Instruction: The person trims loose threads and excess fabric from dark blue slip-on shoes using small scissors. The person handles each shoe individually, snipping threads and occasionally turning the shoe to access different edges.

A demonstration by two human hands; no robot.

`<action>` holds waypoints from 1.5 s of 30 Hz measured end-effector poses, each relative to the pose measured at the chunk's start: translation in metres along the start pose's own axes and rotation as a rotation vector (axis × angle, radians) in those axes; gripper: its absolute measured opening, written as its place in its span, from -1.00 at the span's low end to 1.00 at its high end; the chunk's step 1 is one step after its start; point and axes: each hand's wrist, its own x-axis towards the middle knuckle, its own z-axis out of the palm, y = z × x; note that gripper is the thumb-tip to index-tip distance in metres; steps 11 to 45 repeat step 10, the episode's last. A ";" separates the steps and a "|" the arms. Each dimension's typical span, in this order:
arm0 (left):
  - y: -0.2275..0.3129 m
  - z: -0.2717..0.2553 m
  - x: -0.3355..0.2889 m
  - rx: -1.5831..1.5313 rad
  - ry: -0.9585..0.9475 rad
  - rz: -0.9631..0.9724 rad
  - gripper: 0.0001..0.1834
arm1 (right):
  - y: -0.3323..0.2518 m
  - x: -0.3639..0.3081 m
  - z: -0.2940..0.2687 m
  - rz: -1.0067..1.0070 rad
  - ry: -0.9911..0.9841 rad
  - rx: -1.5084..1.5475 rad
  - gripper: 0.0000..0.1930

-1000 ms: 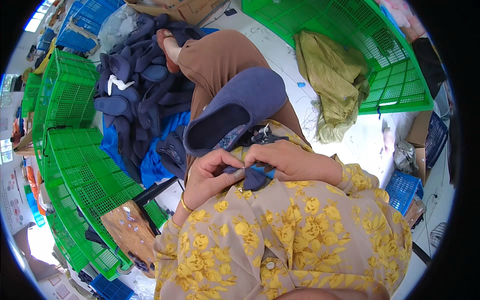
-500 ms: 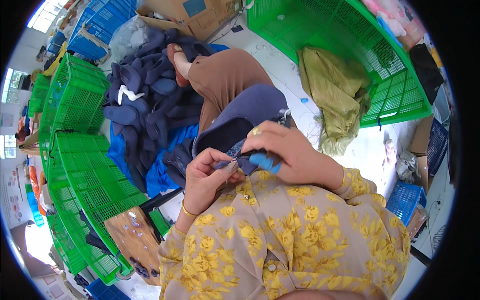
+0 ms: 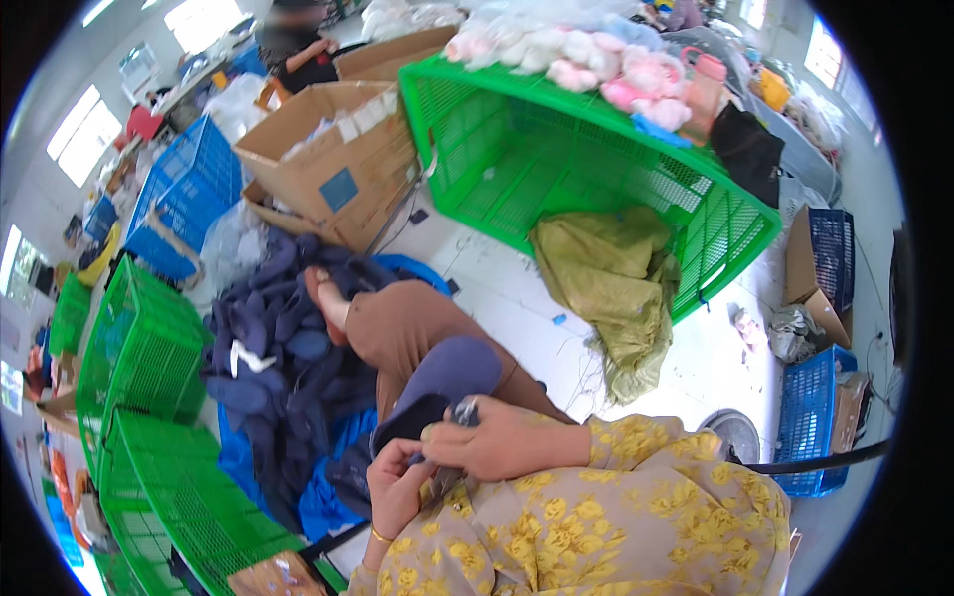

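A navy fabric slipper (image 3: 449, 375) with a rounded end rests against my lap, its opening toward me. My left hand (image 3: 395, 487) is closed, thumb and fingertips pinching the slipper's near edge. Right beside it, my right hand (image 3: 507, 443) is closed too, back upward, its fingertips meeting the left fingers at that edge. A small dark grey thing (image 3: 464, 410) pokes out above the right hand; what it is cannot be made out. The right palm and the pinched spot are hidden. Left of my legs lies a heap of similar navy slippers (image 3: 306, 345) on blue sheeting (image 3: 237, 452).
Green mesh crates (image 3: 139, 368) line the left side. A large green crate (image 3: 477, 184) lies ahead, with an olive sack (image 3: 606, 288) spilling out and pink plush toys (image 3: 646, 89) on top. A cardboard box (image 3: 338, 169) stands beyond the heap; a blue basket (image 3: 810, 427) sits right.
The view has tipped upward, so more of the room shows and my hands sit lower. My right hand has turned over and moved closer to the left; the blue wrap on its finger is now hidden.
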 end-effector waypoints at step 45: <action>-0.002 0.010 -0.004 -0.115 0.056 -0.008 -0.86 | 0.004 -0.015 0.006 0.062 0.050 -0.037 -0.48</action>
